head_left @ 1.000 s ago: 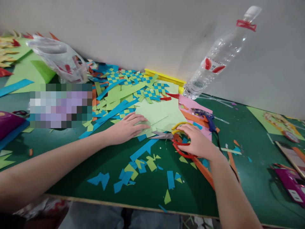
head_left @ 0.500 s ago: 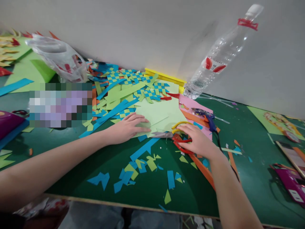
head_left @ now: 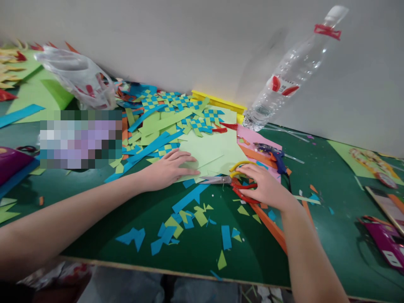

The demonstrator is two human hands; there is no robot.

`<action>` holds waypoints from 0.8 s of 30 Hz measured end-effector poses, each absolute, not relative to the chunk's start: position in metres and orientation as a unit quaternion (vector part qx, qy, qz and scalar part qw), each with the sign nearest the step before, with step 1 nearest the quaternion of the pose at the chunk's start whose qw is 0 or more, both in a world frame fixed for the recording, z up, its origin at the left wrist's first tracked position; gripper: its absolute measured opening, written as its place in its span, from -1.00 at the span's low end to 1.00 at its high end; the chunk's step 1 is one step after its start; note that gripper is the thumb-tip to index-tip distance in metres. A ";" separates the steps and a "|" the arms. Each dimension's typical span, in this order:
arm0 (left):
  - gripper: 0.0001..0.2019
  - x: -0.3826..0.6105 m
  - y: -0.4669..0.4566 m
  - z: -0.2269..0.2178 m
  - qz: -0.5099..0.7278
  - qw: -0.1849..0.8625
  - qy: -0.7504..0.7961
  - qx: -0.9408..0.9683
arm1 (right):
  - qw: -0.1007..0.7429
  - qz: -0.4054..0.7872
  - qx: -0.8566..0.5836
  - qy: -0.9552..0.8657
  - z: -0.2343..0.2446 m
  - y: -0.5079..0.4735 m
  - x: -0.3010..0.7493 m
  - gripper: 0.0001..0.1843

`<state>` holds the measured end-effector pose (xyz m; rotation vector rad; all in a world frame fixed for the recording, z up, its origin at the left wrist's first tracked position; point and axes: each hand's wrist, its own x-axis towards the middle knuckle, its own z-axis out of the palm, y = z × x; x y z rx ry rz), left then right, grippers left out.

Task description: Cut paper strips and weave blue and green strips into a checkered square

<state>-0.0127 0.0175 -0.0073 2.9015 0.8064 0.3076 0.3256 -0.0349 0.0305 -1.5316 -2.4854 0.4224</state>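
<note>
With its fingers stretched out, my left hand (head_left: 172, 169) lies flat on the near left part of a pale green paper sheet (head_left: 210, 145). My right hand (head_left: 263, 183) is closed on the handles of a pair of scissors (head_left: 225, 179), one handle yellow and one red. The metal blades point left along the sheet's near edge, toward my left fingertips, and look nearly closed. Blue and green paper scraps (head_left: 170, 231) lie on the table in front of my hands, beside a longer blue strip (head_left: 191, 198).
Woven blue-green paper pieces (head_left: 164, 101) are heaped behind my left hand. A clear bottle (head_left: 284, 80) leans against the wall. Right of the sheet lie pink paper (head_left: 257, 136) and a blue glue gun (head_left: 277, 158). A plastic bag (head_left: 82, 78) stands at the back left.
My right hand has shifted slightly to the right with the scissors, and the blades have come closer together. My left hand stays in place on the sheet.
</note>
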 end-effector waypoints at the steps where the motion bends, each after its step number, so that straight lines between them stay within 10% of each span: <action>1: -0.58 -0.013 0.017 -0.007 0.104 0.057 0.266 0.957 | 0.096 0.143 -0.517 -0.838 0.031 -0.035 0.326 -0.46; 24: -0.58 -0.013 0.018 -0.009 0.103 0.047 0.261 0.959 | 0.100 0.136 -0.513 -0.841 0.024 -0.037 0.309 -0.52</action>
